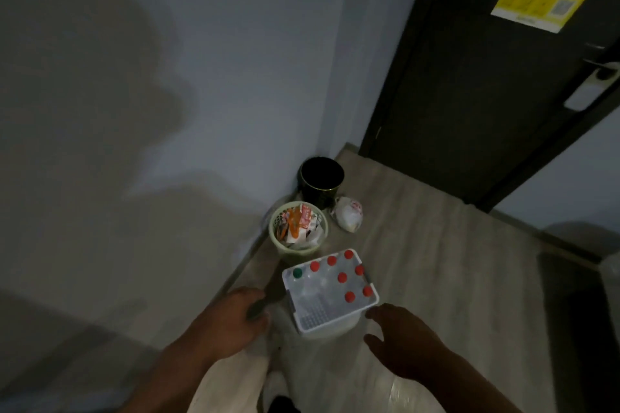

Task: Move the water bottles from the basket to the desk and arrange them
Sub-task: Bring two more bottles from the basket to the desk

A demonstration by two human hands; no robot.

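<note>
A white plastic basket (332, 323) stands on the wooden floor near the wall. Several clear water bottles stand upright inside it; most have red caps (342, 277) and one at the far left corner has a green cap (297, 273). My left hand (240, 313) hovers just left of the basket, fingers apart and holding nothing. On the basket's right, close to its near corner, my right hand (399, 335) is spread, also with nothing in it. Neither hand touches the basket. No desk is in view.
A pale green bin (280, 246) stuffed with wrappers stands right behind the basket. Behind that are a black bin (322, 179) in the corner and a tied white bag (349, 216). A dark door (469, 84) with a yellow sticker is at the right. The wall runs along the left.
</note>
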